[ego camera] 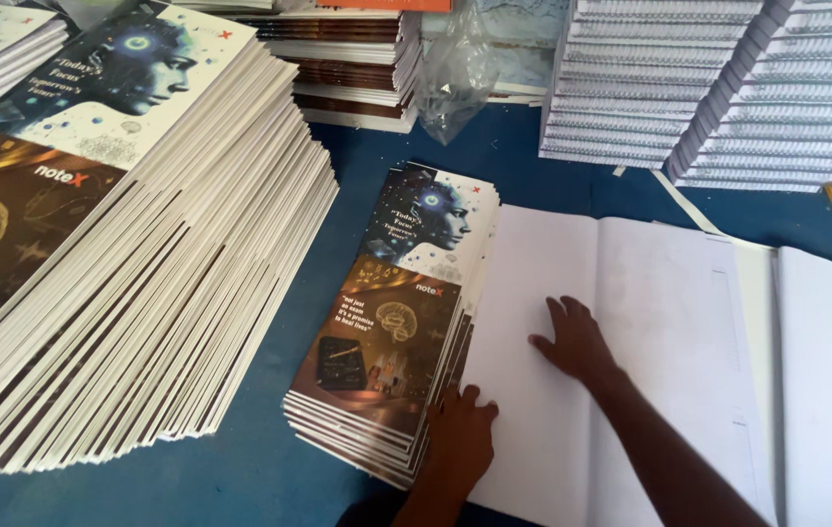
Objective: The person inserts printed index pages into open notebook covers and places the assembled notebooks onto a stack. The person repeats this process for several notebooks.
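My right hand [574, 340] lies flat, fingers spread, on a large white sheet stack [630, 293] in the middle of the blue table. My left hand [459, 437] rests at the near left edge of those white sheets, its fingers touching the side of a small stack of printed covers [396, 322]. Those covers show a pale head picture on the upper half and a brown brain picture on the lower half. Neither hand grips anything.
A tall fanned pile of the same covers [142, 244] fills the left. Stacks of white page blocks [650, 88] stand at the back right, more books [347, 59] at the back centre with a clear plastic bag [455, 73]. More white sheets [826, 371] lie right.
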